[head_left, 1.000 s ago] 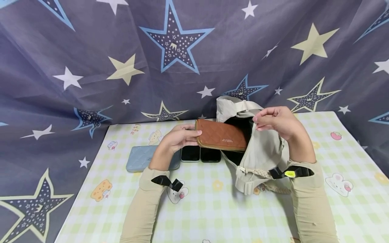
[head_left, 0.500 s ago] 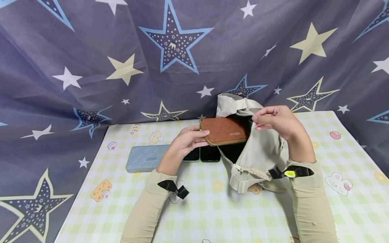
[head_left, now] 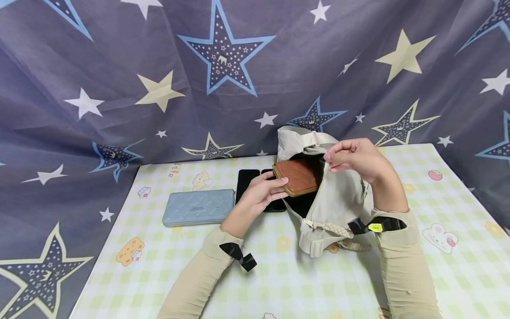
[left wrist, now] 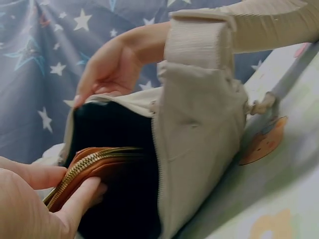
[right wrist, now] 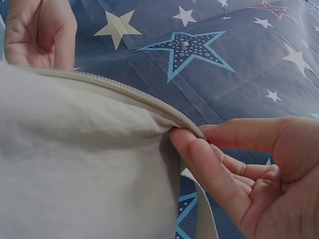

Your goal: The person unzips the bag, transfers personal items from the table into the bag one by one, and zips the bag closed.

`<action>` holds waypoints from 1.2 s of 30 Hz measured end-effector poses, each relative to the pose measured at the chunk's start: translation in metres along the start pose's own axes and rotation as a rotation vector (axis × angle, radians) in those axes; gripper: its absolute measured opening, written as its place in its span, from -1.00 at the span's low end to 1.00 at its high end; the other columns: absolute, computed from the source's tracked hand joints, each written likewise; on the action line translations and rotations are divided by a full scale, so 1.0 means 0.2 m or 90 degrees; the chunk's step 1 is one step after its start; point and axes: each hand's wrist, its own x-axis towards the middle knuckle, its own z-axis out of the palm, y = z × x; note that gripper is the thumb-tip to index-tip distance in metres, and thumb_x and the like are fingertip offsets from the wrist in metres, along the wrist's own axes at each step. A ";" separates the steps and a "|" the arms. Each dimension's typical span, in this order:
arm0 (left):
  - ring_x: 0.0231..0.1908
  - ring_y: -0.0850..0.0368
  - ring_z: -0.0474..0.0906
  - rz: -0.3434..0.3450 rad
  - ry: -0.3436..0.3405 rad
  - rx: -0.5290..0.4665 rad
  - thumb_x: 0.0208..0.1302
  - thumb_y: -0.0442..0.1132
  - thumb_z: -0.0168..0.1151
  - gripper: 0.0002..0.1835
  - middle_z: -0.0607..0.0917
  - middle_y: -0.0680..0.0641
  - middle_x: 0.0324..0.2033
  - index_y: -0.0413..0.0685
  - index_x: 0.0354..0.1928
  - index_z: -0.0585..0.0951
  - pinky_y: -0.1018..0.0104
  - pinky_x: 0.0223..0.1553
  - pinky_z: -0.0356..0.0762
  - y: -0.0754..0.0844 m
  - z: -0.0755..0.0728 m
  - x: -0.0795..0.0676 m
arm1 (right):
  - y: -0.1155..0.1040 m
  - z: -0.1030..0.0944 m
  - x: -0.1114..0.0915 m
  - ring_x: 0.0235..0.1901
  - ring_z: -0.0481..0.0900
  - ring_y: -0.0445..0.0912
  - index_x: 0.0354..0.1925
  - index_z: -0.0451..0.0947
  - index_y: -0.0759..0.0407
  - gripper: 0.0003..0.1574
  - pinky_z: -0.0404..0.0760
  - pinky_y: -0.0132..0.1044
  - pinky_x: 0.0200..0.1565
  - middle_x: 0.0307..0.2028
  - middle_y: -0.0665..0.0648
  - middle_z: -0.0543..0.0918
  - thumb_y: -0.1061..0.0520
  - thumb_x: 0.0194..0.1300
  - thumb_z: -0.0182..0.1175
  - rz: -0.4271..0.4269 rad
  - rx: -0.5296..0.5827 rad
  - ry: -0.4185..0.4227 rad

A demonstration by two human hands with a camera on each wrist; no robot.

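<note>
My left hand [head_left: 260, 192] pinches the near end of a brown quilted zip wallet [head_left: 296, 177], thumb on top and fingers beneath. The wallet's far end is inside the unzipped mouth of a cream fabric bag [head_left: 338, 199], hidden in the dark interior. In the left wrist view the wallet's gold zip [left wrist: 75, 172] shows between thumb and finger. My right hand [head_left: 356, 159] pinches the bag's zipped edge and holds the mouth wide. That edge [right wrist: 134, 94] is stretched taut up to the fingertips in the right wrist view.
A light blue quilted wallet [head_left: 199, 207] lies flat on the checked tablecloth [head_left: 255, 274] at the left. Two dark phones, one a black phone [head_left: 247, 179], lie between it and the bag, partly covered by my left hand. A star-patterned curtain [head_left: 159, 128] hangs behind the table.
My left hand has moved right, carrying the brown wallet deeper into the bag. More of the blue wallet and the phones is uncovered. The right hand keeps its grip on the bag's edge.
</note>
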 end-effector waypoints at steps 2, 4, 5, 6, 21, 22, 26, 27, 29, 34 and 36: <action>-0.16 0.03 0.74 -0.004 0.000 -0.015 0.40 -0.55 0.13 -0.56 0.71 -0.02 -0.30 -0.33 0.29 0.43 -0.16 0.28 0.48 -0.02 0.00 0.01 | 0.00 0.00 0.00 -0.42 0.74 -0.17 -0.36 0.73 0.20 -0.78 0.78 -0.29 -0.23 -0.41 0.03 0.79 0.42 0.33 0.24 0.001 0.000 -0.001; -0.11 0.00 0.74 -0.009 0.002 -0.025 0.40 -0.55 0.13 -0.57 0.72 -0.02 -0.29 -0.33 0.29 0.45 -0.17 0.30 0.45 -0.03 0.00 0.01 | 0.01 0.00 0.01 -0.42 0.74 -0.16 -0.36 0.72 0.21 -0.79 0.78 -0.29 -0.24 -0.42 0.03 0.78 0.44 0.32 0.24 0.003 -0.002 -0.004; -0.10 -0.01 0.73 -0.011 0.004 -0.030 0.40 -0.55 0.12 -0.57 0.72 -0.02 -0.30 -0.34 0.29 0.45 -0.17 0.31 0.44 -0.04 0.00 0.02 | 0.01 0.00 0.01 -0.42 0.75 -0.16 -0.36 0.72 0.21 -0.79 0.78 -0.29 -0.25 -0.42 0.03 0.78 0.44 0.32 0.24 0.004 -0.005 -0.008; -0.09 -0.02 0.73 -0.012 0.008 -0.032 0.40 -0.55 0.12 -0.57 0.73 -0.02 -0.30 -0.34 0.29 0.45 -0.17 0.32 0.44 -0.04 0.00 0.02 | 0.02 0.00 0.01 -0.43 0.75 -0.15 -0.35 0.72 0.20 -0.79 0.78 -0.29 -0.25 -0.42 0.03 0.78 0.44 0.32 0.25 0.006 -0.009 -0.011; 0.19 -0.24 0.60 -0.024 0.025 -0.040 0.40 -0.54 0.16 -0.39 0.74 -0.14 -0.15 -0.26 0.46 0.33 -0.16 0.31 0.45 -0.03 0.03 0.10 | 0.06 0.01 0.03 -0.47 0.74 -0.15 -0.33 0.72 0.21 -0.82 0.77 -0.30 -0.30 -0.45 0.02 0.77 0.42 0.31 0.27 0.002 -0.033 -0.024; 0.19 -0.25 0.59 -0.025 0.029 -0.041 0.39 -0.55 0.16 -0.37 0.74 -0.19 -0.10 -0.26 0.48 0.30 -0.16 0.30 0.46 -0.03 0.04 0.11 | 0.06 0.01 0.03 -0.47 0.74 -0.15 -0.33 0.71 0.21 -0.82 0.77 -0.30 -0.30 -0.45 0.02 0.77 0.43 0.31 0.27 0.001 -0.029 -0.025; 0.24 -0.28 0.51 -0.038 0.038 -0.044 0.39 -0.55 0.16 -0.26 0.65 -0.34 0.16 -0.22 0.56 0.16 -0.14 0.30 0.46 -0.03 0.05 0.13 | 0.06 0.01 0.03 -0.48 0.74 -0.14 -0.33 0.72 0.22 -0.83 0.77 -0.30 -0.31 -0.46 0.03 0.77 0.43 0.29 0.28 -0.001 -0.024 -0.024; 0.26 -0.28 0.50 -0.040 0.039 -0.044 0.39 -0.55 0.16 -0.23 0.61 -0.36 0.21 -0.21 0.57 0.13 -0.13 0.30 0.46 -0.02 0.05 0.14 | 0.05 0.01 0.03 -0.49 0.74 -0.14 -0.33 0.72 0.22 -0.83 0.77 -0.30 -0.32 -0.46 0.03 0.77 0.43 0.30 0.28 -0.003 -0.026 -0.023; 0.26 -0.29 0.49 -0.041 0.040 -0.044 0.39 -0.55 0.16 -0.22 0.55 -0.39 0.27 -0.20 0.58 0.12 -0.13 0.31 0.46 -0.02 0.06 0.15 | 0.05 0.01 0.03 -0.49 0.74 -0.14 -0.33 0.72 0.21 -0.83 0.77 -0.30 -0.32 -0.46 0.03 0.78 0.43 0.30 0.28 -0.007 -0.027 -0.023; 0.26 -0.28 0.49 -0.034 0.034 -0.049 0.36 -0.59 0.17 -0.26 0.52 -0.40 0.30 -0.20 0.54 0.22 -0.14 0.31 0.46 0.00 0.06 0.16 | 0.03 0.00 0.04 -0.48 0.75 -0.13 -0.32 0.73 0.19 -0.79 0.77 -0.29 -0.31 -0.45 0.03 0.78 0.43 0.31 0.26 -0.017 -0.023 -0.031; 0.26 -0.28 0.49 -0.033 0.034 -0.051 0.36 -0.59 0.17 -0.26 0.52 -0.40 0.29 -0.20 0.54 0.22 -0.15 0.31 0.46 0.00 0.06 0.16 | 0.03 0.00 0.04 -0.47 0.75 -0.13 -0.32 0.73 0.19 -0.79 0.77 -0.30 -0.30 -0.44 0.03 0.78 0.44 0.31 0.25 -0.019 -0.015 -0.037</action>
